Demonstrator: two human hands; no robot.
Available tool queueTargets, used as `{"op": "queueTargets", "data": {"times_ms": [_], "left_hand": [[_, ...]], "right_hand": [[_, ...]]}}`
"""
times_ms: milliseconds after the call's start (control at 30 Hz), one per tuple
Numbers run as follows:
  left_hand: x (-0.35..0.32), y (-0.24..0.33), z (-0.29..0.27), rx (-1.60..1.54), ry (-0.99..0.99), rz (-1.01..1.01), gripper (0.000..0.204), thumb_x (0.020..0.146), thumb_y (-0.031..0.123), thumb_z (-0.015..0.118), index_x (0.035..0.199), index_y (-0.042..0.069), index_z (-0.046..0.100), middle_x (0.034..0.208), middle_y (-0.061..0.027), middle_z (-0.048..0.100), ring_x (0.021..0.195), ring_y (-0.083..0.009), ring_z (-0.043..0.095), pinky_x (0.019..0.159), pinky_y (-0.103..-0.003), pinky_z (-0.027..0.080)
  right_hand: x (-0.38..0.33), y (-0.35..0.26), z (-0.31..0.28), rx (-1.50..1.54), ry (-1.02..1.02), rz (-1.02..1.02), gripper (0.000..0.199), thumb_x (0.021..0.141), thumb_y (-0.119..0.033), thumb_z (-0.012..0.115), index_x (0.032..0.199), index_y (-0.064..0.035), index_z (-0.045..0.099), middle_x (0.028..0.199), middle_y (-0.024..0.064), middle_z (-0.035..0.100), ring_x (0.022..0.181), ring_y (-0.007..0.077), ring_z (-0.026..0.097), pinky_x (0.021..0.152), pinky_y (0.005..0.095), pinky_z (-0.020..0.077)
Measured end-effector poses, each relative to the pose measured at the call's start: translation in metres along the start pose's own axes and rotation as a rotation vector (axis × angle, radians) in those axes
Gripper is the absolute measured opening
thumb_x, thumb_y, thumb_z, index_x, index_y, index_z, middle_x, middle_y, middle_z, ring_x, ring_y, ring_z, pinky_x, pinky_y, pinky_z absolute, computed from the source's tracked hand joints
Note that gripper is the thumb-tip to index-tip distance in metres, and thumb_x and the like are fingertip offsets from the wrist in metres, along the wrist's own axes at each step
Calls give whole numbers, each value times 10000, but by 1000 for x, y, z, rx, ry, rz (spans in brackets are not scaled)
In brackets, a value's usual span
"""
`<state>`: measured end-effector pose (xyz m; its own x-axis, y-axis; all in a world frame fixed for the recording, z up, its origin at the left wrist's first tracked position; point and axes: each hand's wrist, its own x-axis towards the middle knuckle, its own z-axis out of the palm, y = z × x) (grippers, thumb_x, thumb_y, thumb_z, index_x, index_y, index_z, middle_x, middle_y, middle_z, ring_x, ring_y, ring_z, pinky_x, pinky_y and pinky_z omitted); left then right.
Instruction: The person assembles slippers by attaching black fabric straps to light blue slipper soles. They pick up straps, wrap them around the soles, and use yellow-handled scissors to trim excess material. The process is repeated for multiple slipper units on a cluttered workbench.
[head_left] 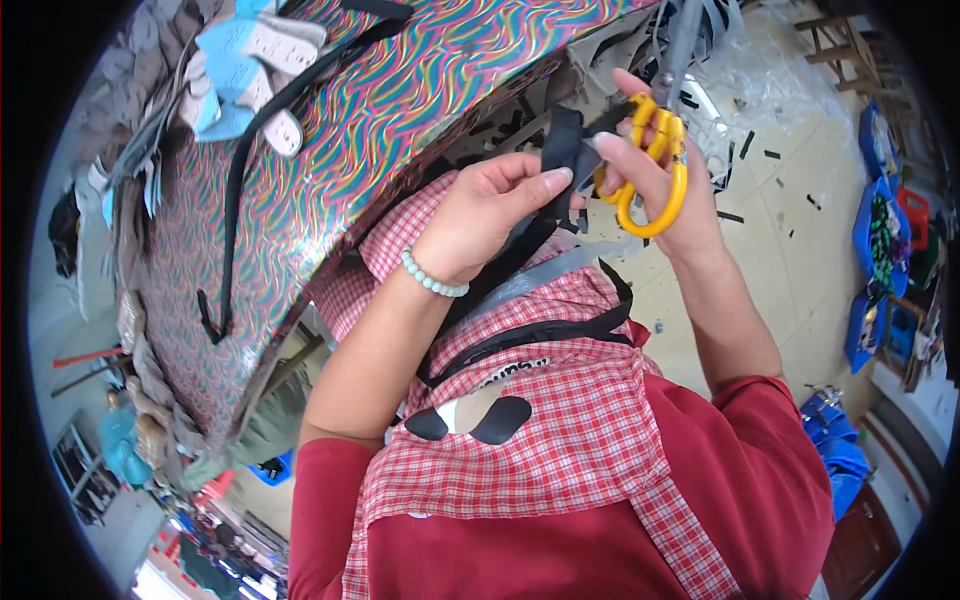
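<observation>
Black flat strip (562, 135) at upper centre is pinched between thumb and fingers of the left hand (485, 212); the right hand (645, 178) grips yellow-handled scissors (681, 185), its fingers hiding the blades. Cutting seems unfinished: dark scraps (748, 145) lie upper right, another long black band (234, 200) upper left on the multicoloured patterned table (395, 100).

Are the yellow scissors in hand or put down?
In hand: the right hand holds the scissors, yellow handles against its thumb and palm.
</observation>
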<state>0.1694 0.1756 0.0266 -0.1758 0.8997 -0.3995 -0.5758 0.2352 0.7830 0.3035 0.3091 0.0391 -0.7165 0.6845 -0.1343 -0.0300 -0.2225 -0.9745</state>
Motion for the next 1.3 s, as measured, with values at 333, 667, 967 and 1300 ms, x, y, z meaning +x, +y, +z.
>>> {"op": "queueTargets", "data": {"times_ms": [333,667,967,1300], "left_hand": [[26,24,2,200,7,-56,185,944,189,563,982,16,613,823,-33,660,778,-105,616,769,-246,474],[38,24,22,474,-44,-262,148,899,167,610,905,25,654,751,12,638,669,-30,546,622,-178,411],[51,11,32,690,-144,-341,151,902,178,611,862,39,657,719,31,625,641,-12,509,605,-173,392],[48,61,53,819,-174,238,502,936,257,566,1318,-51,461,1264,-135,567,1170,-163,527,1017,-273,368]], "right_hand": [[-66,4,-77,-532,-453,321,719,888,-416,614,1434,-56,315,1260,186,488,1128,260,484,980,340,372],[-58,24,-74,-443,-341,261,713,844,-442,668,1340,14,434,928,102,547,759,140,517,700,276,444],[-85,27,-89,-171,30,420,386,897,-351,623,1170,-79,623,703,-42,505,587,23,444,482,192,349],[-42,-34,-158,-574,583,-184,411,934,-258,566,1274,-29,533,752,-54,508,585,22,455,511,182,362]]}}
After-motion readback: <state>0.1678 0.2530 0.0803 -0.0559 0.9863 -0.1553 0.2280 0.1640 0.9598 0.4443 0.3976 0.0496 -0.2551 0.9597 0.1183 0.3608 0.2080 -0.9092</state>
